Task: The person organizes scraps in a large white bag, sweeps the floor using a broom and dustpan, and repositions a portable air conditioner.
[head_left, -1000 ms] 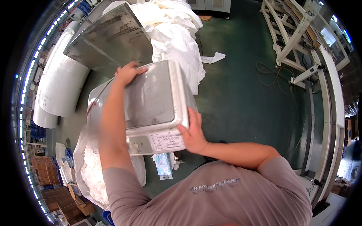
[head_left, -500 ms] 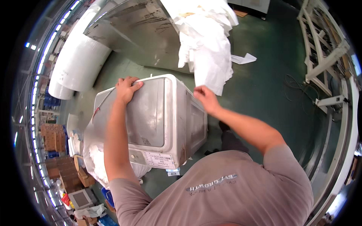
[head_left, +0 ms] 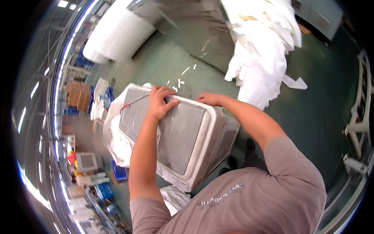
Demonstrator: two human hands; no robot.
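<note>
A large grey bin [head_left: 180, 134] with a whitish rounded frame lies tilted in front of me, a printed label along its near edge. My left hand [head_left: 160, 102] is closed over its far edge, with the thumb lying on the grey panel. Further right, my right hand [head_left: 209, 99] grips the same far edge near the corner; its fingertips are partly hidden. White bag-like material [head_left: 120, 134] bulges from the bin's left end. A thin cord with a red part [head_left: 125, 106] lies across the panel beside my left hand.
Beyond the bin stands a big metal-looking box [head_left: 194, 31], with white fabric [head_left: 261, 62] hanging down its right side. White rolls [head_left: 120, 33] lie at the far left. Paper scraps [head_left: 180, 83] dot the green floor. Cartons [head_left: 78, 95] are stacked left; a white metal frame [head_left: 360, 117] stands right.
My right hand has gone from beside the bin's right side to its far edge. My left hand stays on that edge. The bin sits more slanted, and the whole view has turned.
</note>
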